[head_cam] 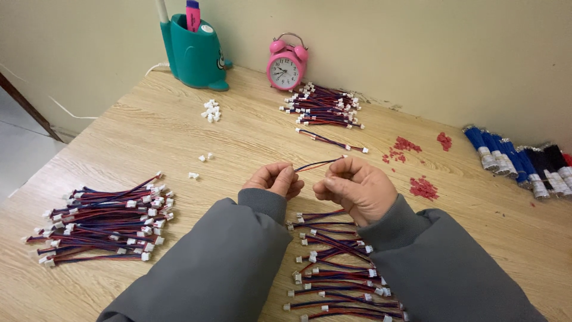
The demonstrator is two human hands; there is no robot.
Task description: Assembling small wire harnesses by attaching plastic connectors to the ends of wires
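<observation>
My left hand [274, 179] and my right hand [356, 188] are held close together above a wooden table [149, 131]. Between their fingertips runs a short red-and-blue wire lead [317, 163]; both hands pinch it, one at each end. Below my wrists lies a loose row of similar leads with white connectors [339, 268]. Both arms wear grey sleeves.
A large pile of leads [107, 223] lies at the left, another pile [325, 106] at the back by a pink alarm clock [286, 62]. White connector housings [211, 111], red bits [423, 188], a teal pen holder [193, 53] and blue and black wire bundles [518, 158] stand around.
</observation>
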